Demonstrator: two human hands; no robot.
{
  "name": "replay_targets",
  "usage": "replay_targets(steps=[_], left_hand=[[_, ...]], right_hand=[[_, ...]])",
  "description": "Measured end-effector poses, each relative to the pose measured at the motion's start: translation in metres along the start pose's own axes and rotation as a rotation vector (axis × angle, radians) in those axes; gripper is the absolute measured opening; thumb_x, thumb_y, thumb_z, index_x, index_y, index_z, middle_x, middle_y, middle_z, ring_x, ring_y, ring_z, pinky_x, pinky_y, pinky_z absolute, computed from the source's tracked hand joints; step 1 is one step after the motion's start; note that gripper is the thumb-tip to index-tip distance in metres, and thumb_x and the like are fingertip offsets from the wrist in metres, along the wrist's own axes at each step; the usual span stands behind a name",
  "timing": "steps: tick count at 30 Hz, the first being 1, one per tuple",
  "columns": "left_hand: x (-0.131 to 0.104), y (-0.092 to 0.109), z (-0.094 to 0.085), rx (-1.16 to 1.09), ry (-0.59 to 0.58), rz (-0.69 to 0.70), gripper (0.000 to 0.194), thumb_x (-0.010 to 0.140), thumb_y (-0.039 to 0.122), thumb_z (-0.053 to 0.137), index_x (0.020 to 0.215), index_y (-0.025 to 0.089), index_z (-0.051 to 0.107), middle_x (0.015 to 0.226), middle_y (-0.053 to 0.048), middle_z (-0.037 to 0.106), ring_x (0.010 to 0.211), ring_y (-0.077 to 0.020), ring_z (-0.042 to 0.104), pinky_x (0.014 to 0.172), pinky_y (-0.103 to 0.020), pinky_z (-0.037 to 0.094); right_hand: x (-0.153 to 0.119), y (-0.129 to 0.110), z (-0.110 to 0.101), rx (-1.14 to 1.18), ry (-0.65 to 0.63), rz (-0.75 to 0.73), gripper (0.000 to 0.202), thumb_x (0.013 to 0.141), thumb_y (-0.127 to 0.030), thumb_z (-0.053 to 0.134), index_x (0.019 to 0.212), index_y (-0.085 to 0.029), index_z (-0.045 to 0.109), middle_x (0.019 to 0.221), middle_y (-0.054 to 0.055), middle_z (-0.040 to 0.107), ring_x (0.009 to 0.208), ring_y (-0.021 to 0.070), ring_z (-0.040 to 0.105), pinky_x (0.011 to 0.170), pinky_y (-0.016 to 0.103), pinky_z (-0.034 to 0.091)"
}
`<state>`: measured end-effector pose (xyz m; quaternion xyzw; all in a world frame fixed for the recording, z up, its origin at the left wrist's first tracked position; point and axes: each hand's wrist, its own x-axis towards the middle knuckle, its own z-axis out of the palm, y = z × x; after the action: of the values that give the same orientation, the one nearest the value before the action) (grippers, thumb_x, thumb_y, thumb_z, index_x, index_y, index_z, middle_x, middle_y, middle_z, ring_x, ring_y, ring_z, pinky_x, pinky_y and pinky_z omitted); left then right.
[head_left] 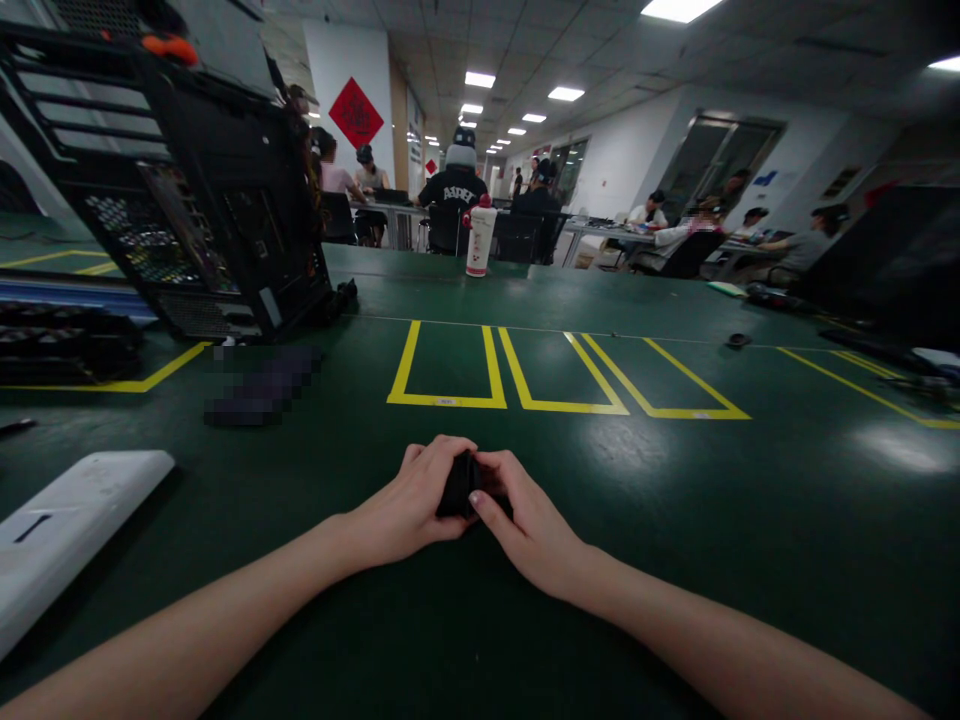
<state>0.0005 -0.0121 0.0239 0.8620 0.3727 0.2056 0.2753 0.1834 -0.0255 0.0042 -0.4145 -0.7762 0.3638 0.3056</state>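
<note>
Both hands meet around a small black object at the near middle of the green table. Its kind cannot be made out, as the fingers cover most of it. My left hand wraps its left side, fingers over the top and thumb below. My right hand grips the right side, with its thumb against the front and the fingers curled behind. The object is close to the tabletop; whether it touches it is hidden.
Yellow tape outlines lie beyond my hands. An open black computer case stands at the left, near a blurred dark item. A white device lies at the near left. A white cup stands at the far edge.
</note>
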Motion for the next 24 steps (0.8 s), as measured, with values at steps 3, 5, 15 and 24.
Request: replay_targets(steps=[3,5,15,24], left_hand=[[0.0000,-0.0001,0.0002,0.007,0.004,0.019,0.054,0.073,0.014,0.060,0.116,0.024,0.029,0.113,-0.007,0.044,0.098,-0.0230,0.046,0.084,-0.041,0.037],[0.0001,0.0001,0.0001,0.010,0.013,0.028,0.054,0.074,0.014,0.060,0.116,0.024,0.029,0.113,-0.007,0.045,0.098,-0.0230,0.046,0.085,-0.041,0.037],[-0.0002,0.0013,-0.0008,0.009,0.014,0.020,0.054,0.075,0.017,0.060,0.118,0.024,0.029,0.114,-0.007,0.045,0.099,-0.0232,0.046,0.085,-0.041,0.038],[-0.0008,0.0036,-0.0029,-0.025,0.003,0.007,0.053,0.074,0.014,0.059,0.118,0.025,0.030,0.115,-0.007,0.045,0.100,-0.0243,0.047,0.084,-0.042,0.038]], right_hand=[[-0.0005,0.0005,0.0003,0.097,-0.012,-0.037,0.030,0.085,-0.020,0.047,0.113,-0.022,0.037,0.109,0.005,0.048,0.098,0.0161,0.053,0.086,0.036,0.048],[0.0001,0.0010,0.0005,0.116,-0.006,-0.051,0.027,0.085,-0.019,0.046,0.111,-0.022,0.038,0.109,0.005,0.048,0.097,0.0153,0.053,0.085,0.034,0.048],[0.0014,-0.0001,0.0009,0.051,0.033,0.011,0.024,0.087,-0.020,0.042,0.110,-0.022,0.037,0.103,0.004,0.052,0.095,0.0157,0.054,0.083,0.035,0.048],[0.0008,-0.0036,-0.0030,-0.003,0.042,-0.078,0.026,0.081,-0.017,0.050,0.106,-0.021,0.043,0.105,0.005,0.048,0.094,0.0173,0.052,0.083,0.037,0.047]])
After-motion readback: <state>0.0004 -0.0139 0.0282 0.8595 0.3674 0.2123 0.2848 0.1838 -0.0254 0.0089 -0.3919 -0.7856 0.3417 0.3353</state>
